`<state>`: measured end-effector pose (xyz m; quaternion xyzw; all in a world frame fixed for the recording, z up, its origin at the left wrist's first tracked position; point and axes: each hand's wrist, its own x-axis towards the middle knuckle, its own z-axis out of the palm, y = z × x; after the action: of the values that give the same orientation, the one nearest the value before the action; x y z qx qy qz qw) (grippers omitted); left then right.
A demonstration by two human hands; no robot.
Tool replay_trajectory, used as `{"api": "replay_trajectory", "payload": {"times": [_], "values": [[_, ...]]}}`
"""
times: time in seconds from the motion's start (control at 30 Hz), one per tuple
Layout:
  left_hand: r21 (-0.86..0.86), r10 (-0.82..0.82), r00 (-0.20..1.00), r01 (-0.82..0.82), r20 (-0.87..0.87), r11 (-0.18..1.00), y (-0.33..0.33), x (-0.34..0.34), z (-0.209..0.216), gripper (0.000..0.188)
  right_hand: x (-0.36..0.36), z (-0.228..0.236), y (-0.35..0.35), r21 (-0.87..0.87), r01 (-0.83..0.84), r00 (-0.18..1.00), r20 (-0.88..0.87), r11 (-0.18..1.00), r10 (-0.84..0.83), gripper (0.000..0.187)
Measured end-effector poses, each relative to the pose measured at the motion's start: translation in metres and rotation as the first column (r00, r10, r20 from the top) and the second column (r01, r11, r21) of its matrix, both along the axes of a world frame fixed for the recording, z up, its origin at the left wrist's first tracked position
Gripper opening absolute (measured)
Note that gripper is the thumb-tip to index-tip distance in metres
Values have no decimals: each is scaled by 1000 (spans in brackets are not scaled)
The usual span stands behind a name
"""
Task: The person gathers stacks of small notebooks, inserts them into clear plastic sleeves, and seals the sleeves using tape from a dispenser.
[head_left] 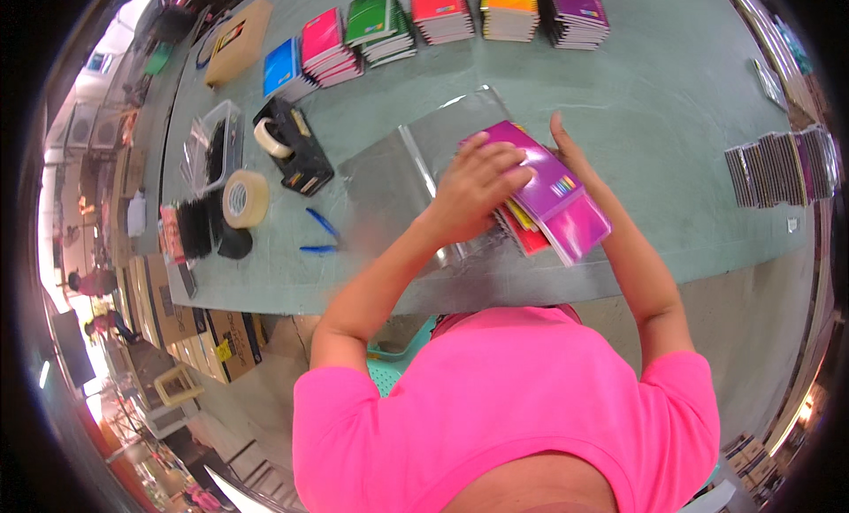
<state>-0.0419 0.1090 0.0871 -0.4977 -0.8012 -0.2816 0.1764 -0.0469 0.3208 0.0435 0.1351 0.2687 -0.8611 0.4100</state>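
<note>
My left hand (pixel 478 181) lies across a slanted bundle of spiral notebooks, its fingers over the top cover and its palm at the left edge. Uppermost is a purple notebook (pixel 539 172); parts of a yellow notebook (pixel 520 216) and a red notebook (pixel 531 239) show below it. At the bundle's right side is my right hand (pixel 570 152), thumb stretched up and apart from the covers; its other fingers are hidden behind the notebooks. Clear plastic sleeves (pixel 382 172) lie flat on the table beneath and left of the bundle.
Stacks of blue (pixel 285 66), pink (pixel 327 40), green (pixel 371 18), red (pixel 439 4), yellow (pixel 509 9) and purple notebooks (pixel 577 9) line the far side. A tape dispenser (pixel 305 155), tape roll (pixel 246 200) and blue-handled tool (pixel 323 234) lie left; more notebooks (pixel 769 172) stand right.
</note>
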Motion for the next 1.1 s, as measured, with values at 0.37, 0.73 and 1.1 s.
{"api": "replay_trajectory", "payload": {"times": [0.37,0.73,1.1], "values": [[311,-57,458,-503,887,806,-103,34,-35,91,43,21,-87,507,771,223,-782,386,582,124],[430,19,646,-528,763,732,-90,51,-50,97,42,-3,-124,351,510,458,-883,785,97,100],[449,182,768,-530,614,720,-67,55,-84,82,40,-33,-120,313,574,355,-928,756,115,87]]}}
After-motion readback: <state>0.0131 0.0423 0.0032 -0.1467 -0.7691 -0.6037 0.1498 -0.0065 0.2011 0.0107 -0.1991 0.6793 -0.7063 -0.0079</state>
